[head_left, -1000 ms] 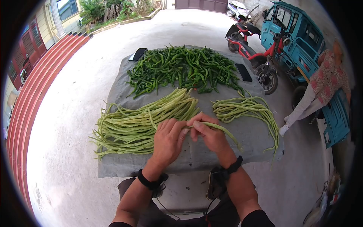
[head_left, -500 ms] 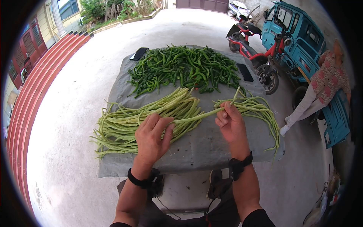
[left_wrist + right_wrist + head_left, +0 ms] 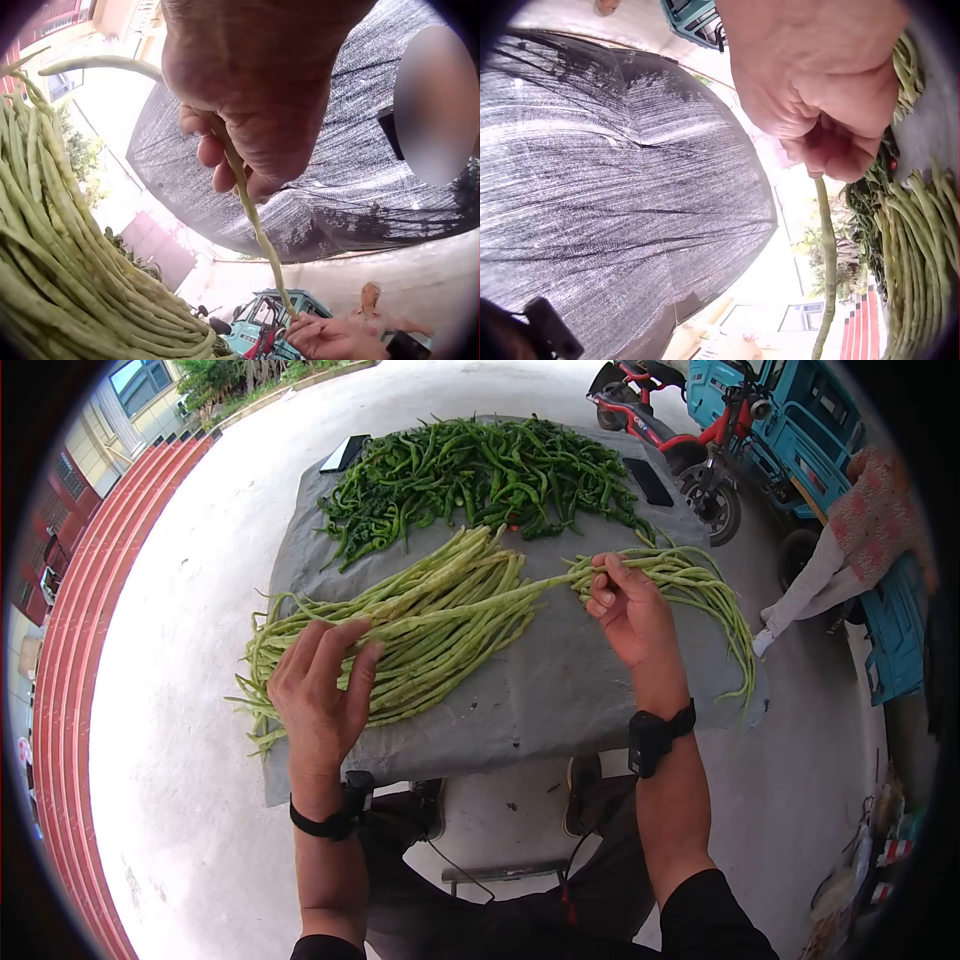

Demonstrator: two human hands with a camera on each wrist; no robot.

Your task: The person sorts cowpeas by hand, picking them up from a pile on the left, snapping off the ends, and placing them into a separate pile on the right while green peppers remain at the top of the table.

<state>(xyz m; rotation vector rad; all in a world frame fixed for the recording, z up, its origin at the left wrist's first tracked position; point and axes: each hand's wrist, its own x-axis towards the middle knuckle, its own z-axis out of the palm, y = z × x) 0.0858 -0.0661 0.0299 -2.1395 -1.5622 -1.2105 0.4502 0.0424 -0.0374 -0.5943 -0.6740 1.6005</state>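
One long green bean (image 3: pixel 485 603) stretches between the two hands above a pile of long beans (image 3: pixel 440 660). The right hand (image 3: pixel 635 615) pinches its right end between thumb and fingertips, near a smaller bundle of long beans (image 3: pixel 690 575). Over the left part of the pile, the left hand (image 3: pixel 320 675) has its fingers curled round the same bean. In the left wrist view the bean (image 3: pixel 259 232) runs through the left hand (image 3: pixel 255 97) and a tail of it sticks out behind. Seen from the right wrist, the bean (image 3: pixel 827 255) leaves the right hand's (image 3: pixel 817 90) fingertips.
A heap of green chili peppers (image 3: pixel 480 480) covers the back of the grey cloth (image 3: pixel 520 705). Phones lie at its left (image 3: pixel 345 453) and right (image 3: pixel 648 481). A person (image 3: pixel 865 540) stands at the right by a blue three-wheeler (image 3: pixel 800 450) and a red scooter (image 3: pixel 690 445).
The hands were close together on the bean, then drew apart. The left hand moved left and the right hand moved right, stretching the bean between them. The head view has tilted down.
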